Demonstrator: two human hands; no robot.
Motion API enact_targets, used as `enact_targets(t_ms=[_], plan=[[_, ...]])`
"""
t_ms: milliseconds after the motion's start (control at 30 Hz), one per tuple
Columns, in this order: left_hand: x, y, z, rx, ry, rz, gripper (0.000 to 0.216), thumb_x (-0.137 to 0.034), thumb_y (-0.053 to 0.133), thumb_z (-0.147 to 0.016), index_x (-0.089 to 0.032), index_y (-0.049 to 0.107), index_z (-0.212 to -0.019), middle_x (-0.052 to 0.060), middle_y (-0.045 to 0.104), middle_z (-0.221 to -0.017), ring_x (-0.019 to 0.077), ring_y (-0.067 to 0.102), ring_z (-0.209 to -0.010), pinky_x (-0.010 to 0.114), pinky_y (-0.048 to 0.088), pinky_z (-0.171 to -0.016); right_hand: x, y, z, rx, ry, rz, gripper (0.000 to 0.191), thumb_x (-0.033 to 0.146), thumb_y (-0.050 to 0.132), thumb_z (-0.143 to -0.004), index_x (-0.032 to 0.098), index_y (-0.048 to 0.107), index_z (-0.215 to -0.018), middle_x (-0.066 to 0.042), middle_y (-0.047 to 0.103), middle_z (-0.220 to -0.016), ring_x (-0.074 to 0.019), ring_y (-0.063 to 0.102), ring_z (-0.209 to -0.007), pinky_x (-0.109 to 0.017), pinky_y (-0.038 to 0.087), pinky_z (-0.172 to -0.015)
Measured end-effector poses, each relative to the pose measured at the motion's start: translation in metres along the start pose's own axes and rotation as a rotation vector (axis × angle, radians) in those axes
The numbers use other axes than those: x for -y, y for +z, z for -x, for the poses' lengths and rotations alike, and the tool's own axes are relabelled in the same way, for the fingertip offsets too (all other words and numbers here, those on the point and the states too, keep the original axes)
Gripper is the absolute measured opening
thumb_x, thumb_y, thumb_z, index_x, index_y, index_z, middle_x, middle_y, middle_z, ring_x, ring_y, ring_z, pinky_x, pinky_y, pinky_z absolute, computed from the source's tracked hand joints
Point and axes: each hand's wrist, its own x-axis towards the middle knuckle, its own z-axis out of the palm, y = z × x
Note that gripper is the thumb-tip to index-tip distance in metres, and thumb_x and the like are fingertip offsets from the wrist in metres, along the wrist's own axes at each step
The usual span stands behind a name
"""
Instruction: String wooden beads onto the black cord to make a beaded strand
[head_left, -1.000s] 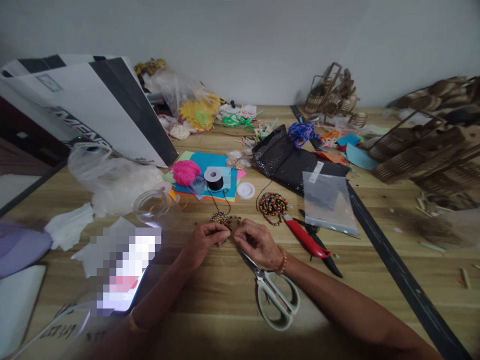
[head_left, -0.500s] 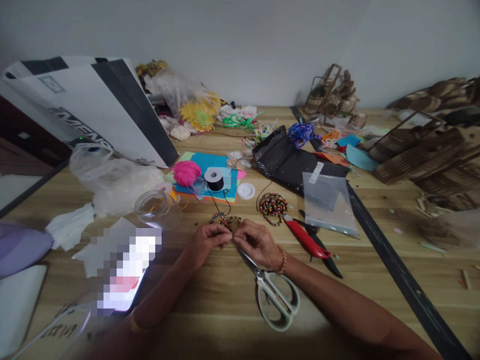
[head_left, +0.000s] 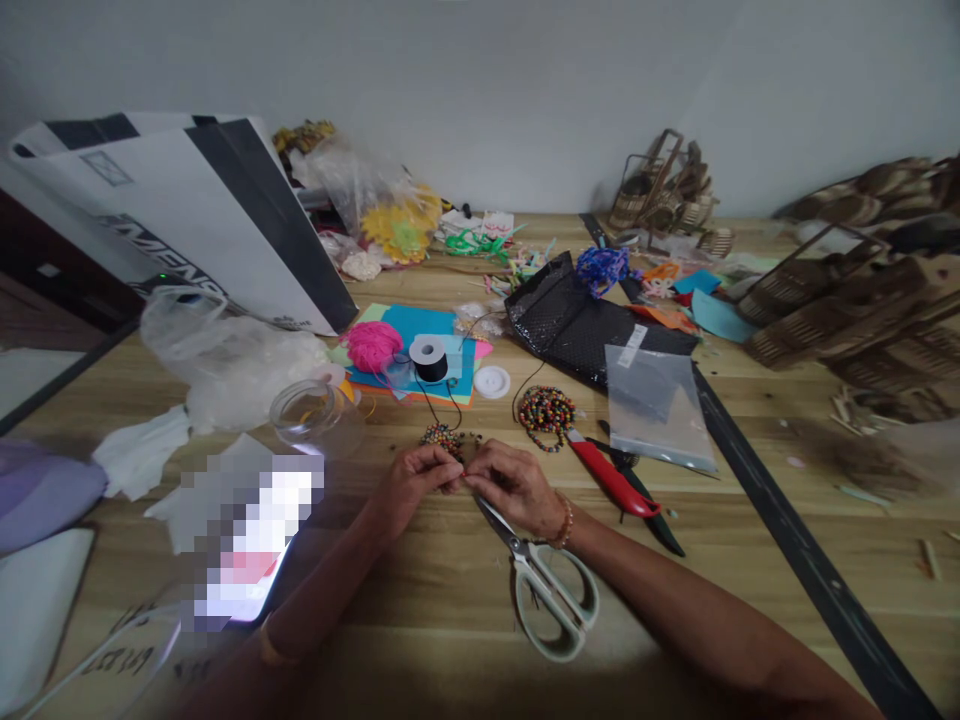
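My left hand [head_left: 416,487] is closed in a pinch, its fingertips close beside a pile of loose multicoloured beads [head_left: 441,438]. What it holds is too small to make out. Opposite it, my right hand [head_left: 517,485] is also pinched, and a tiny red bead [head_left: 465,474] shows at its fingertips where both hands nearly meet. Black cord runs from a white spool of black cord [head_left: 430,362] down to the beads. Under my right wrist lie scissors [head_left: 551,595] with pale handles. A coiled string of beads [head_left: 547,417] rests beyond my right hand.
A red-handled knife [head_left: 615,480] lies right of the beads, near a clear zip bag [head_left: 660,410] and black bubble mailer [head_left: 577,320]. Left are a clear jar [head_left: 307,415] and lit phone [head_left: 259,545]. Pink yarn [head_left: 375,346] and a white lid [head_left: 492,381] sit behind.
My fingertips have drawn slightly closer together, and a tiny red bead now shows between them. The things on the table have not moved.
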Motion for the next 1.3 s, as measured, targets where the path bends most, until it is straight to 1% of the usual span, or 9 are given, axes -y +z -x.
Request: enact_targets(t_ms=[200,367,500,633,733,900,1067,1233,1300], plan=[[-0.005,0.001,0.001,-0.031,0.051,-0.050,0.019,-0.032,0.066,-0.070,-0.015,0.062,-0.061,-0.001,0.058,-0.055,0.0116,0.050,-0.056,0.024,0.041,-0.060,0.004,-0.003,-0.001,-0.020,0.052,-0.023,0.010,0.025,0.057,-0.087,0.016,0.061,-0.084,-0.003,0.055,-0.072,-0.0129,0.050,-0.064,-0.024,0.042,-0.058],[-0.013,0.004,0.005,-0.038,0.065,-0.088,0.019,-0.034,0.068,-0.068,-0.015,0.065,-0.064,-0.001,0.058,-0.056,0.0122,0.049,-0.057,0.024,0.039,-0.058,0.005,-0.002,0.000,-0.066,0.148,-0.089,0.014,0.028,0.058,-0.087,0.015,0.061,-0.089,-0.002,0.055,-0.070,-0.0119,0.048,-0.059,-0.023,0.041,-0.055],[-0.015,0.004,0.006,-0.026,0.139,-0.126,0.019,-0.033,0.069,-0.069,-0.014,0.067,-0.064,0.001,0.060,-0.062,0.0127,0.050,-0.060,0.024,0.040,-0.059,0.002,0.000,0.002,-0.022,0.271,-0.210,0.020,0.033,0.060,-0.086,0.015,0.061,-0.093,0.000,0.057,-0.066,-0.0082,0.044,-0.050,-0.020,0.036,-0.046],[-0.011,0.002,0.005,-0.043,0.231,-0.155,0.016,-0.030,0.068,-0.071,-0.015,0.068,-0.067,0.002,0.062,-0.066,0.0130,0.053,-0.063,0.024,0.041,-0.060,-0.001,0.002,0.004,0.030,0.337,-0.347,0.023,0.037,0.063,-0.083,0.015,0.061,-0.090,-0.001,0.059,-0.069,-0.0069,0.043,-0.049,-0.019,0.035,-0.045],[-0.007,0.000,0.002,-0.044,0.284,-0.185,0.014,-0.027,0.066,-0.073,-0.015,0.068,-0.067,0.001,0.061,-0.065,0.0123,0.052,-0.061,0.023,0.042,-0.059,-0.003,0.003,0.004,0.055,0.340,-0.371,0.023,0.038,0.063,-0.083,0.015,0.061,-0.085,0.001,0.056,-0.065,-0.0072,0.043,-0.051,-0.019,0.035,-0.047],[0.000,-0.003,-0.001,-0.066,0.326,-0.212,0.012,-0.025,0.066,-0.074,-0.015,0.069,-0.069,0.002,0.063,-0.066,0.0129,0.054,-0.062,0.023,0.042,-0.059,-0.005,0.002,0.003,0.033,0.333,-0.286,0.024,0.038,0.060,-0.085,0.015,0.062,-0.079,0.000,0.054,-0.065,-0.0091,0.045,-0.055,-0.020,0.036,-0.050],[0.002,-0.003,0.000,-0.082,0.291,-0.255,0.012,-0.026,0.066,-0.073,-0.015,0.069,-0.069,0.002,0.063,-0.066,0.0131,0.055,-0.062,0.023,0.042,-0.059,-0.003,-0.001,-0.001,0.000,0.265,-0.217,0.023,0.035,0.057,-0.088,0.015,0.061,-0.078,-0.003,0.058,-0.069,-0.0114,0.050,-0.061,-0.022,0.040,-0.055],[-0.003,-0.008,0.000,-0.211,0.220,-0.337,0.014,-0.029,0.063,-0.075,-0.016,0.068,-0.071,0.002,0.067,-0.070,0.0148,0.058,-0.069,0.025,0.045,-0.066,-0.004,-0.002,-0.002,-0.051,0.209,-0.120,0.021,0.030,0.055,-0.089,0.015,0.061,-0.075,-0.003,0.058,-0.070,-0.0129,0.051,-0.064,-0.024,0.041,-0.059],[-0.006,-0.012,-0.001,-0.227,0.211,-0.401,0.013,-0.028,0.063,-0.075,-0.016,0.068,-0.072,0.002,0.068,-0.071,0.0157,0.060,-0.070,0.026,0.046,-0.069,-0.005,-0.002,-0.002,-0.059,0.196,-0.104,0.019,0.028,0.056,-0.089,0.016,0.061,-0.076,-0.003,0.058,-0.070,-0.0137,0.052,-0.066,-0.024,0.041,-0.061]])
